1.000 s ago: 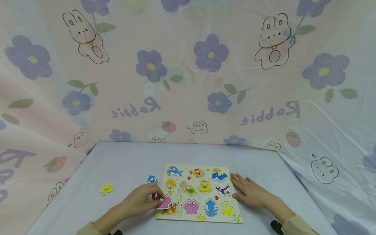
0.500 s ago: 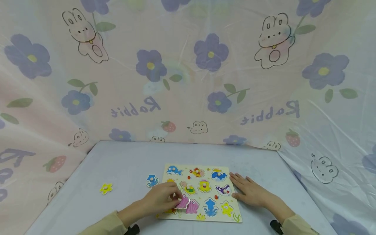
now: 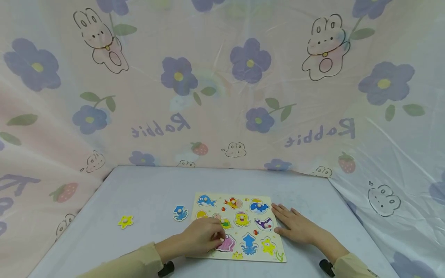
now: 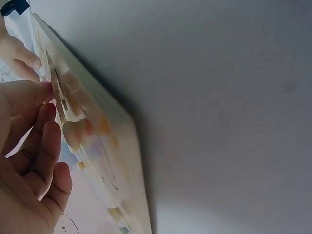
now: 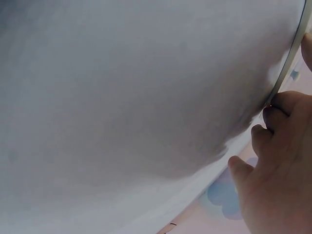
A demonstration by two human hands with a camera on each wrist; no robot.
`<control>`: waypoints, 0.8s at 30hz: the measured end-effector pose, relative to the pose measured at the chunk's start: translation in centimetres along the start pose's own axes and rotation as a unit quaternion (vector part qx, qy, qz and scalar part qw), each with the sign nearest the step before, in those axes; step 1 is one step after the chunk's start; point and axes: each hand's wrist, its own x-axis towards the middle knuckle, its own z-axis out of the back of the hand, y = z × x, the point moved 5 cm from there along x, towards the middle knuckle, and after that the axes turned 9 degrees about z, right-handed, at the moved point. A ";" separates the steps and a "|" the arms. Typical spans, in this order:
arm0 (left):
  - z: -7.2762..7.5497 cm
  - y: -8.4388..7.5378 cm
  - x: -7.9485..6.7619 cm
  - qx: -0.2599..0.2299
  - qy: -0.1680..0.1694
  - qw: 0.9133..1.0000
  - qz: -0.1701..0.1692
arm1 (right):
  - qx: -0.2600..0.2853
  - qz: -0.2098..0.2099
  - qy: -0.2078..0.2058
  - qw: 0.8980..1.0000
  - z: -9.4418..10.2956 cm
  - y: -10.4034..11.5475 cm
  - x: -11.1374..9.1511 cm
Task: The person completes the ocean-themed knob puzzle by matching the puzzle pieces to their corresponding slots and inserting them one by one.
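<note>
In the head view, my left hand (image 3: 205, 236) pinches a pink seashell puzzle piece (image 3: 228, 243) over the printed shell in the front row of a wooden peg puzzle board (image 3: 255, 258). In the left wrist view, thumb and fingertips of the left hand (image 4: 34, 151) meet at the thin piece (image 4: 59, 95) close to the board; its exact seating cannot be made out. My right hand (image 3: 299, 227) lies flat at the board's right edge, fingertips touching it. The right wrist view shows the right hand (image 5: 282, 146) beside the board's rim (image 5: 292, 53).
Left of the board lie a blue squid piece (image 3: 180, 213) and, farther left, a yellow starfish piece (image 3: 125, 221). Sea-animal pieces with knobs, such as an octopus (image 3: 242, 219), sit in the board. A white table (image 3: 156, 185) meets a patterned curtain (image 3: 215, 96) behind.
The left hand has carried the seashell piece rightward from above the crab to the printed shell. The squid piece is now uncovered. My right hand has stayed at the board's edge.
</note>
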 end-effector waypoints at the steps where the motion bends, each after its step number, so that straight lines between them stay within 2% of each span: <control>1: 0.0 -0.1 0.1 0.001 0.001 1.000 0.001 | -0.001 -0.002 0.000 1.000 -0.1 -0.1 0.0; 9: 0.0 -0.5 0.6 0.014 -0.002 1.000 -0.010 | -0.001 -0.003 -0.003 1.000 0.0 0.0 0.0; 17: -0.5 -0.4 0.9 -0.014 0.045 0.999 0.023 | 0.005 0.002 -0.003 1.000 0.3 0.5 0.0; 24: -0.5 -0.4 0.9 -0.020 0.047 0.998 0.022 | 0.009 -0.003 0.002 1.000 0.3 0.6 0.0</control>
